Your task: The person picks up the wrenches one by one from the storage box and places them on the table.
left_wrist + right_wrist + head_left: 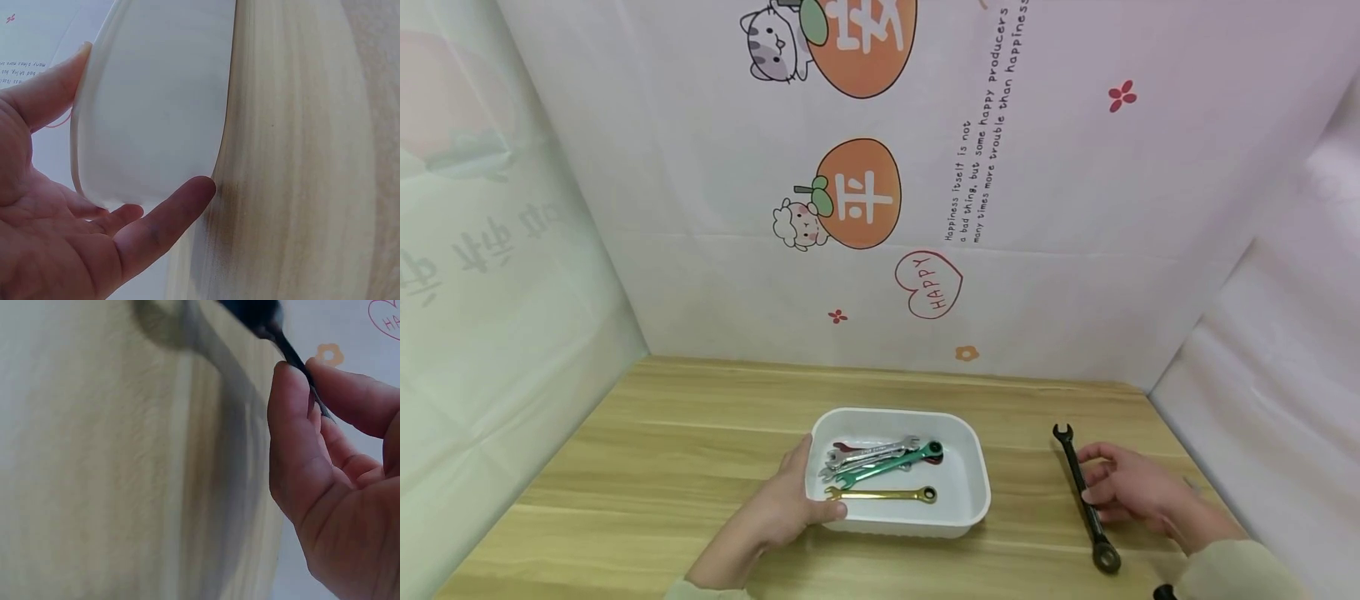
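At the middle of the wooden table sits a white plastic box [966,510]. My left hand [784,504] holds its left end, fingers and thumb spread round the corner; the left wrist view shows the hand [69,231] against the box's outer wall [156,100]. Inside lie a gold wrench [880,495], a green wrench [887,467], several silver wrenches [868,452] and a dark red one [841,447], partly covered. To the right of the box, my right hand [1131,487] pinches a black combination wrench [1081,479] by the shaft, its ring end towards me.
A small black object [1164,592] shows at the bottom edge near the right sleeve; its kind is unclear. Pale printed cloth [1037,317] stands behind the wooden table [647,467] and along both sides.
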Motion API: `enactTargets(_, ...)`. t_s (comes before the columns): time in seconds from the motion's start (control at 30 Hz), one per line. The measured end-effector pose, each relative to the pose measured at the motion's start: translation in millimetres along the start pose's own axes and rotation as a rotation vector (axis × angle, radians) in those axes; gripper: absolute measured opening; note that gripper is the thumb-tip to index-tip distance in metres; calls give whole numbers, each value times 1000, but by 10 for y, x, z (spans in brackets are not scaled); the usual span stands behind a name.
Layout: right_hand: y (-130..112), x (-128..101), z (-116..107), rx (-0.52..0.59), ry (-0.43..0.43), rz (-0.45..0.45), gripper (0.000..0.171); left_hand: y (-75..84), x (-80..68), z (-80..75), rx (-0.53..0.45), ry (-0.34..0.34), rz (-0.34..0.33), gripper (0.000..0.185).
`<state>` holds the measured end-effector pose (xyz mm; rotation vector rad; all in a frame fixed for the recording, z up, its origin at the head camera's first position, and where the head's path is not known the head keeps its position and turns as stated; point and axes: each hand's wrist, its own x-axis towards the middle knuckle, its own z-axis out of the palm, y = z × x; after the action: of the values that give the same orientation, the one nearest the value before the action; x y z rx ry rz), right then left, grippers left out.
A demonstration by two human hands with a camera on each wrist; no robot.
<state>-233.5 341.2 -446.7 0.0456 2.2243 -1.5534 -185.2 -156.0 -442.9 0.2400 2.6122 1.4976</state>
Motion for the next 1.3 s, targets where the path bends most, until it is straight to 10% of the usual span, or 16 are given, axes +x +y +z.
enactTargets(0.67,95,-86,113,-235,194,70,52,-27,10,6,9,1,6,119)
enactTargets(1.1,126,-177,160,-161,248,81,47,-44,14,8,15,9,20,120)
enactTargets(1.3,134,-268,238,-426,260,-6,48,-38,18,10,-2,6,25,119)
